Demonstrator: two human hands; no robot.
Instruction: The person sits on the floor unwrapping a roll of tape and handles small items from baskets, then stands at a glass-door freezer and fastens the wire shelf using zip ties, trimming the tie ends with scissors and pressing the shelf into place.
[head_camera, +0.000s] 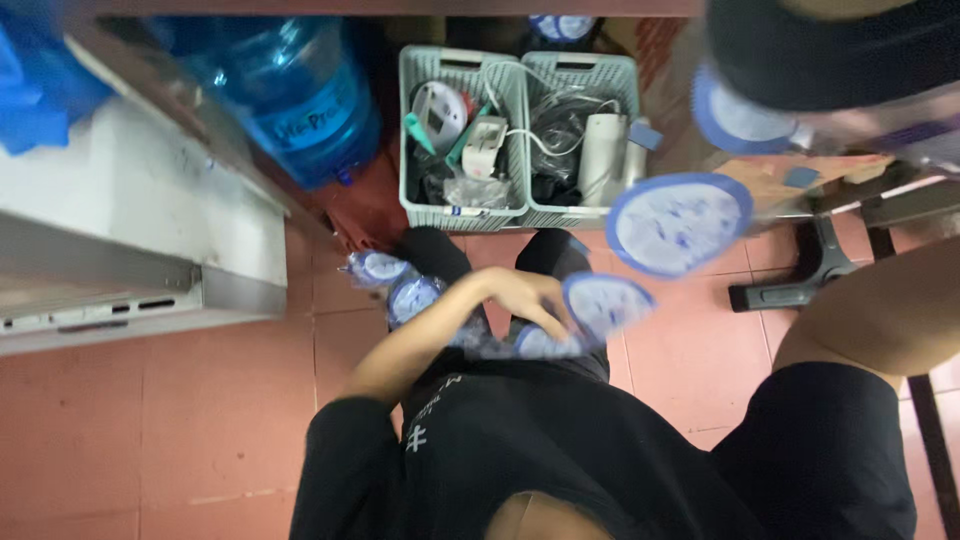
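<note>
My left hand (520, 293) is bent in front of my black shirt, fingers curled down onto a blurred round white disc with a blue rim (545, 343). More such discs are around it: two to the left (395, 283), one by the fingers (605, 305), a bigger one higher up (680, 222) and another at the top right (738, 115) under a dark blurred mass. My right arm (880, 310) runs off the right edge, so that hand is hidden.
Two pale green baskets (405, 120) (630, 75) holding small devices and cables stand on the red tiled floor (150, 420). A big blue water jug (300, 90) leans at the upper left beside a white cabinet (130, 210). A black stand foot (800, 285) is at right.
</note>
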